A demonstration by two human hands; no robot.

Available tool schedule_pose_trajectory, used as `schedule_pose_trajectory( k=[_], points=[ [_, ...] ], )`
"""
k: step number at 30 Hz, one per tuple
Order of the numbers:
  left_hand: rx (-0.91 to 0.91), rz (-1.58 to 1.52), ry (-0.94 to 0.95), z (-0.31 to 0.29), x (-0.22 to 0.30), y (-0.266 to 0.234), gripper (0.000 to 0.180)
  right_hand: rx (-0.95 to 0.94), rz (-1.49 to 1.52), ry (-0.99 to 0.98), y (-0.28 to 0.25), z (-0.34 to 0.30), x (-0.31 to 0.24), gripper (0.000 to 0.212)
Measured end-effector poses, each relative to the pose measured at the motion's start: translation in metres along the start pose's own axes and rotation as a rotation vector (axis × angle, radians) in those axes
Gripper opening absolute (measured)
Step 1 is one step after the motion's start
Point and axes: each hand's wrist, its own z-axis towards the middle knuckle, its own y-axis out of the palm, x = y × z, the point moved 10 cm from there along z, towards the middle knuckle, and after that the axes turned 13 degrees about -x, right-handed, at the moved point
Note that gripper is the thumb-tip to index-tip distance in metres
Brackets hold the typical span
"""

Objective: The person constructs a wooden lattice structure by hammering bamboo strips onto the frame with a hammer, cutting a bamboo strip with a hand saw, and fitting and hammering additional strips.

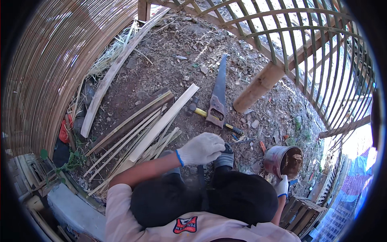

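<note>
My left hand (pixel 202 148), in a white knit glove with a blue cuff, hangs over my feet in front of my knees. Its fingers are curled together, and whatever they may hold is hidden. At the right, my gloved right hand (pixel 281 186) grips the near rim of a worn metal can (pixel 274 158), which leans with its mouth to the right; inside is brownish stuff I cannot make out. Ahead of my left hand lies a handsaw (pixel 219 92) with a wooden handle, across a hammer (pixel 200 112) with a yellow and black handle.
Split wood strips (pixel 161 125) and a dark plank (pixel 131 119) lie left of my feet. A long pale board (pixel 113 72) runs along a bamboo screen (pixel 60 72). A thick bamboo post (pixel 258 86) and lattice fence (pixel 298 28) stand ahead right. A wooden crate (pixel 302 213) sits right.
</note>
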Motion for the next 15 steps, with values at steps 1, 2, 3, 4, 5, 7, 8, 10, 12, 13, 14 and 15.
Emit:
schedule_pose_trajectory(
  k=[1,2,3,4,5,7,8,10,12,13,14,15],
  points=[
    [0.015,-0.006,0.004,0.001,0.003,0.004,0.024,0.057,-0.787,-0.273,0.011,-0.030,-0.061,0.033],
    [0.047,-0.044,-0.015,-0.007,0.003,0.003,0.025,0.061,-0.133,-0.106,-0.010,-0.032,-0.043,0.035],
    [0.073,-0.067,-0.069,-0.028,0.000,-0.003,0.026,-0.048,-0.228,0.041,0.016,-0.053,-0.085,0.030],
    [0.045,-0.098,-0.173,-0.038,-0.011,-0.002,0.039,-0.049,-0.298,-0.009,0.020,-0.065,-0.117,0.033],
    [0.050,-0.098,-0.185,-0.041,-0.007,-0.008,0.039,-0.065,-0.368,-0.065,0.029,-0.065,-0.138,0.035],
    [0.091,-0.471,-0.516,-0.066,-0.031,-0.017,0.059,-0.176,-0.702,-0.375,0.073,-0.063,-0.199,0.040],
    [0.027,-0.585,-0.603,-0.073,-0.032,-0.019,0.086,-0.303,-0.667,-0.302,0.112,-0.068,-0.227,0.041],
    [0.071,-0.612,-0.548,-0.055,-0.026,-0.032,0.094,-0.461,-0.704,-0.292,0.161,-0.076,-0.271,0.043],
    [0.079,-0.655,-0.558,-0.065,-0.008,-0.056,0.111,-0.603,-0.808,-0.401,0.229,-0.084,-0.304,0.050],
    [0.106,-0.640,-0.594,-0.085,-0.004,-0.061,0.111,-0.661,-0.980,-0.554,0.272,-0.102,-0.331,0.050],
    [0.301,-0.737,-0.589,-0.117,0.002,-0.076,0.108,-0.842,-0.875,-0.559,0.317,-0.121,-0.348,0.051],
    [0.489,-0.832,-0.542,-0.144,0.007,-0.092,0.105,-0.930,-0.978,-0.622,0.355,-0.134,-0.362,0.051]
  ],
)
